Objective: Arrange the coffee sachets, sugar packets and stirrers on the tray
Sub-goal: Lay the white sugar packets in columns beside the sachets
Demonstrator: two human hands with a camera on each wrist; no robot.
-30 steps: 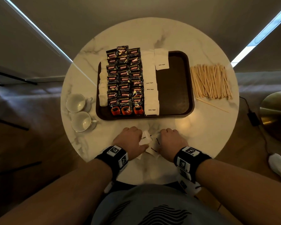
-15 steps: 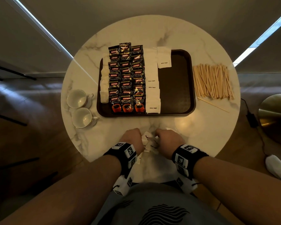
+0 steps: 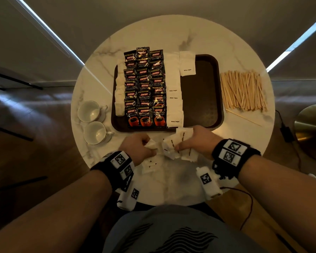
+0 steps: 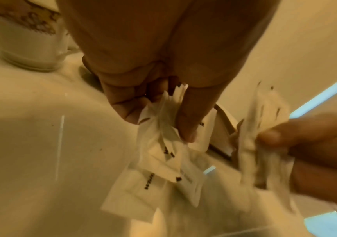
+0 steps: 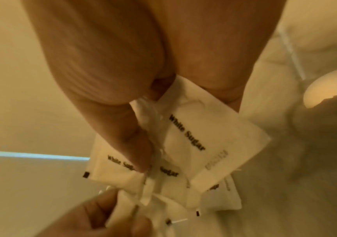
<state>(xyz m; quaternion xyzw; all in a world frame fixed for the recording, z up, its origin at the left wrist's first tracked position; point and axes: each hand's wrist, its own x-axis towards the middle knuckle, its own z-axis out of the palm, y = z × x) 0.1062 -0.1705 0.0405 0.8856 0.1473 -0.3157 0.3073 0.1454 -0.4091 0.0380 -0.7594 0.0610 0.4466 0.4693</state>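
We've got sugar packets (image 3: 173,145) bunched in both the left hand (image 3: 135,148) and the right hand (image 3: 199,141), fingers hiding the count.

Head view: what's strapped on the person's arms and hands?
Forearms are bare, no sleeves or gloves. Each wrist carries a black band with white square fiducial tags: left band, right band. A white tagged camera module hangs below each wrist. A thin dark cable trails from the right module.
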